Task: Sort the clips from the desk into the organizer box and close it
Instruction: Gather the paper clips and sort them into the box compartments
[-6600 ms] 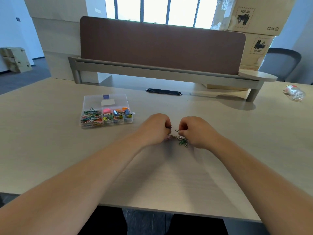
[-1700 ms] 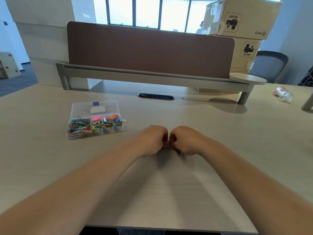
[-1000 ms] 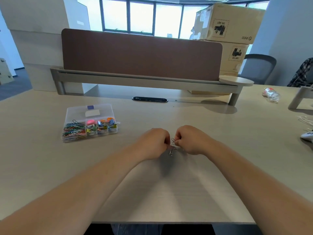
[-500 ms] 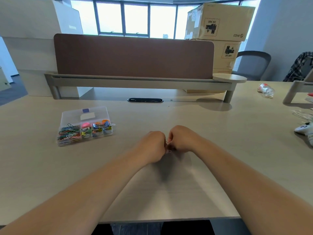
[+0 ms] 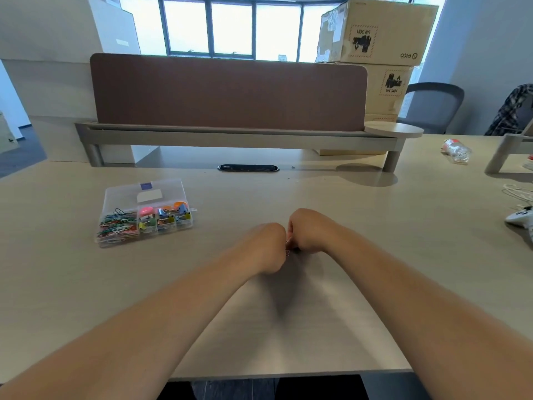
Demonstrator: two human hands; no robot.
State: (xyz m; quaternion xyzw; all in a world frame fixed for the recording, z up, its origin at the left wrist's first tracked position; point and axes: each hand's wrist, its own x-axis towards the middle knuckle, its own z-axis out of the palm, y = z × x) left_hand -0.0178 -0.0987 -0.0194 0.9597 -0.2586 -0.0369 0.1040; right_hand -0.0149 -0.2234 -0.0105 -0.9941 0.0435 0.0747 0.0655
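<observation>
The organizer box (image 5: 144, 213) sits on the desk (image 5: 375, 226), left of both hands. The left hand (image 5: 266, 245) and right hand (image 5: 307, 232) meet at mid-desk.

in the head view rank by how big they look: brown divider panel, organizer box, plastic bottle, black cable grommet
1. brown divider panel
2. organizer box
3. and 4. black cable grommet and plastic bottle: they look about alike, the grommet longer but thinner, so I leave them unranked.

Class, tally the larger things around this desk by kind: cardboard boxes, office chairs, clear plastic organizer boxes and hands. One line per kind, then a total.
Brown cardboard boxes: 2
Grey office chairs: 1
Clear plastic organizer boxes: 1
Hands: 2
Total: 6
</observation>
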